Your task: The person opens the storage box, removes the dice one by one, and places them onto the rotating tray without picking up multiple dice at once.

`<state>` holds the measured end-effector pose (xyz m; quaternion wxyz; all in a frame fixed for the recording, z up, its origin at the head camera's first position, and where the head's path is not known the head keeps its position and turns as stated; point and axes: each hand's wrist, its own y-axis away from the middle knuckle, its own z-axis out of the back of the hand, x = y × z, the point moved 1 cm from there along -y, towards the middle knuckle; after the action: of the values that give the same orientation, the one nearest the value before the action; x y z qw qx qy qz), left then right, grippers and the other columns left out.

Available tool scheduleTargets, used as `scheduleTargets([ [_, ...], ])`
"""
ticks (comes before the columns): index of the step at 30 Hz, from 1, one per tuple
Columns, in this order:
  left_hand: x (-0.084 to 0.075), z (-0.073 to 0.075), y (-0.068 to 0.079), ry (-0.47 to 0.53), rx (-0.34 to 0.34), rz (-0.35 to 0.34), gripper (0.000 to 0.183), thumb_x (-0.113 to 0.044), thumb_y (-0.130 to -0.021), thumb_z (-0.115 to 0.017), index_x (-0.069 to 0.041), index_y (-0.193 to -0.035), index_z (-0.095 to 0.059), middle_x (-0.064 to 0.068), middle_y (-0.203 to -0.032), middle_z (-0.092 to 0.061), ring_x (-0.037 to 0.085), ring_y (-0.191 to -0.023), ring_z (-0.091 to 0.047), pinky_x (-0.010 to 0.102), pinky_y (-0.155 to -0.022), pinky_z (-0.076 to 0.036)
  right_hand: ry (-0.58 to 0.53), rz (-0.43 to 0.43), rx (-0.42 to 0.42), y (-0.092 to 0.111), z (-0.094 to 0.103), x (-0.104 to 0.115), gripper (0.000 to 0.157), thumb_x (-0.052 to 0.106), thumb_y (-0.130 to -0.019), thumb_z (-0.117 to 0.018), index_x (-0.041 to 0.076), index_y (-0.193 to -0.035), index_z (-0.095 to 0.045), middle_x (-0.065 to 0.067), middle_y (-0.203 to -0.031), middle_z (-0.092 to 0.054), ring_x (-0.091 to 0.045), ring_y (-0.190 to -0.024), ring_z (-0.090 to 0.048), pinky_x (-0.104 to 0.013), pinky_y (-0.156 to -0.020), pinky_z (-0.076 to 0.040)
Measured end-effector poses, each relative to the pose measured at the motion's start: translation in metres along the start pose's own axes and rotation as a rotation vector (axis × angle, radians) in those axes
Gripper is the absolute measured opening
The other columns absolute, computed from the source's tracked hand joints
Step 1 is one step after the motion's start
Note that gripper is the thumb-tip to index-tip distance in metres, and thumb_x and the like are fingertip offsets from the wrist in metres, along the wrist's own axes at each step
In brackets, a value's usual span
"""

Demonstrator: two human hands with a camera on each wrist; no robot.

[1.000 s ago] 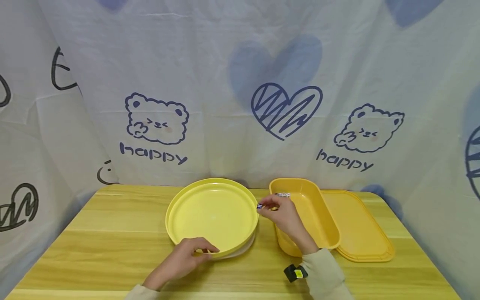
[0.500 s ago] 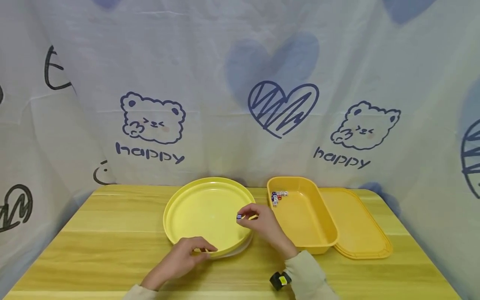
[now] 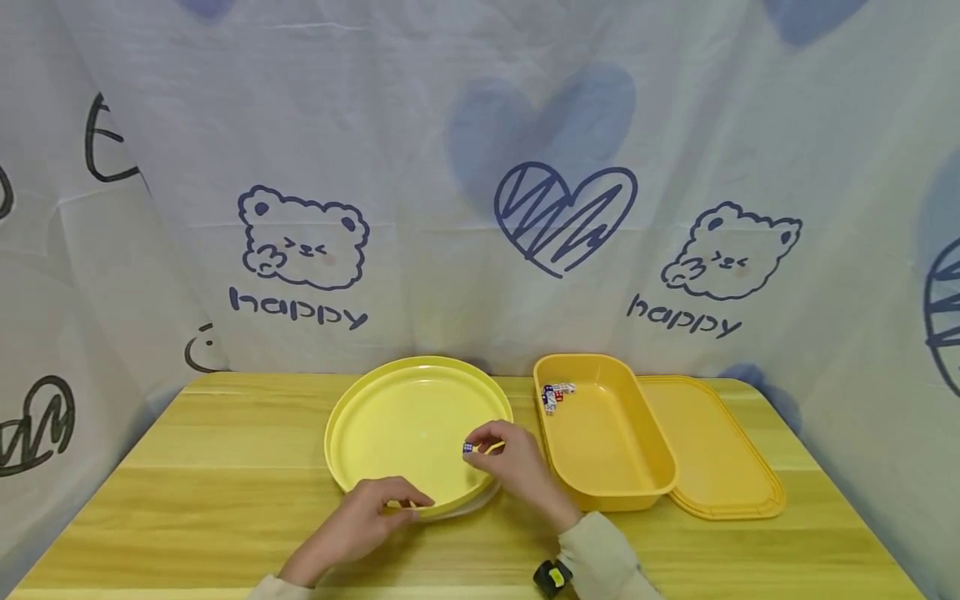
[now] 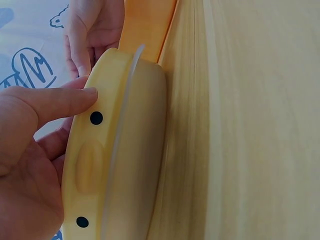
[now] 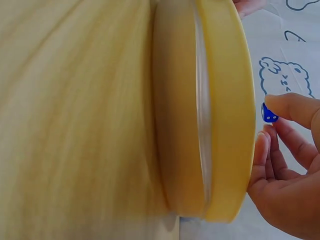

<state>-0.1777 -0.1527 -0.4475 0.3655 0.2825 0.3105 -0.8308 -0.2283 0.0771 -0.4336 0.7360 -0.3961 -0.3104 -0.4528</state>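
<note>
My right hand pinches a blue die with white pips between thumb and fingertips. It is above the right part of a round yellow tray. In the right wrist view the blue die shows just beyond the tray's rim, its upper part covered by my thumb. At the tray's front edge my left hand grips the rim. Its thumb lies on the outer wall, above a black dot and an oval bump, while the other fingers are partly hidden behind the rim. A paler base sits under the tray.
Right of the tray stands an orange-yellow rectangular box, with several small dice in its far left corner. A matching flat lid lies beside it on the wooden table. A patterned white curtain hangs behind.
My right hand has moved left with the blue die, from beside the box to over the tray, uncovering the dice in the box. My left hand stays at the tray's rim.
</note>
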Motion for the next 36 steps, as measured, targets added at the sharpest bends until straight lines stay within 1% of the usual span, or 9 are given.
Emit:
scheduleTargets([
  [3, 0.0, 0.0, -0.001, -0.002, -0.002, -0.004, 0.015, -0.006, -0.09, -0.067, -0.012, -0.102, -0.074, -0.007, -0.095, -0.069, 0.005, -0.085, -0.058, 0.027, -0.072, -0.049, 0.011, 0.005, -0.005, 0.0, -0.001, 0.0, 0.011, 0.006, -0.081, -0.076, 0.004, -0.089, -0.07, 0.0, -0.082, -0.065, -0.012, -0.074, -0.058, -0.024, -0.068, -0.05],
  [5, -0.001, 0.0, -0.001, -0.006, -0.004, -0.005, 0.015, -0.006, -0.09, -0.067, -0.012, -0.102, -0.074, -0.007, -0.095, -0.069, 0.005, -0.085, -0.058, 0.027, -0.072, -0.049, 0.012, 0.011, -0.008, 0.0, -0.001, 0.0, 0.013, 0.007, -0.082, -0.076, 0.002, -0.092, -0.07, -0.003, -0.085, -0.066, -0.015, -0.077, -0.059, -0.025, -0.069, -0.051],
  [10, -0.002, 0.0, -0.001, -0.017, -0.008, -0.007, 0.015, -0.005, -0.089, -0.068, -0.011, -0.101, -0.074, -0.007, -0.094, -0.069, 0.005, -0.084, -0.058, 0.027, -0.072, -0.049, 0.02, 0.006, -0.013, 0.001, 0.0, 0.0, 0.032, 0.012, -0.083, -0.076, 0.001, -0.112, -0.067, -0.011, -0.107, -0.063, -0.027, -0.095, -0.06, -0.03, -0.075, -0.052],
  [13, -0.002, 0.0, -0.001, -0.02, -0.003, -0.007, 0.015, -0.005, -0.089, -0.068, -0.011, -0.101, -0.074, -0.007, -0.095, -0.069, 0.005, -0.084, -0.058, 0.027, -0.072, -0.05, 0.021, -0.005, -0.011, 0.002, 0.001, 0.0, 0.036, 0.012, -0.083, -0.076, 0.002, -0.116, -0.066, -0.014, -0.114, -0.06, -0.031, -0.1, -0.06, -0.032, -0.076, -0.052],
  [22, -0.003, 0.001, 0.0, -0.018, 0.002, -0.003, 0.015, -0.006, -0.089, -0.067, -0.01, -0.102, -0.074, -0.006, -0.095, -0.069, 0.005, -0.085, -0.058, 0.028, -0.073, -0.05, 0.023, 0.007, 0.012, 0.001, 0.0, 0.001, 0.035, 0.009, -0.082, -0.076, 0.0, -0.115, -0.066, -0.018, -0.113, -0.06, -0.033, -0.095, -0.061, -0.031, -0.073, -0.052],
  [27, -0.002, 0.002, 0.001, -0.011, -0.006, 0.0, 0.015, -0.006, -0.089, -0.067, -0.011, -0.102, -0.074, -0.006, -0.095, -0.069, 0.006, -0.085, -0.058, 0.028, -0.073, -0.05, 0.011, 0.01, 0.045, -0.002, 0.002, 0.007, 0.035, 0.012, -0.084, -0.074, 0.001, -0.117, -0.066, -0.015, -0.115, -0.061, -0.032, -0.101, -0.06, -0.033, -0.076, -0.052],
  [32, -0.001, 0.001, 0.0, -0.001, 0.008, 0.001, 0.015, -0.007, -0.09, -0.067, -0.011, -0.103, -0.074, -0.006, -0.096, -0.069, 0.006, -0.086, -0.059, 0.028, -0.074, -0.05, -0.028, 0.019, 0.061, -0.007, 0.015, 0.018, 0.034, 0.011, -0.087, -0.072, 0.0, -0.119, -0.065, -0.015, -0.118, -0.061, -0.033, -0.106, -0.058, -0.037, -0.081, -0.051],
  [36, 0.0, 0.0, -0.001, -0.013, 0.002, 0.005, 0.015, -0.007, -0.09, -0.067, -0.011, -0.103, -0.074, -0.006, -0.096, -0.07, 0.006, -0.086, -0.059, 0.028, -0.073, -0.05, 0.008, 0.029, 0.048, -0.015, 0.03, 0.03, 0.032, 0.011, -0.087, -0.072, 0.002, -0.117, -0.066, -0.013, -0.116, -0.063, -0.031, -0.105, -0.059, -0.038, -0.082, -0.052],
])
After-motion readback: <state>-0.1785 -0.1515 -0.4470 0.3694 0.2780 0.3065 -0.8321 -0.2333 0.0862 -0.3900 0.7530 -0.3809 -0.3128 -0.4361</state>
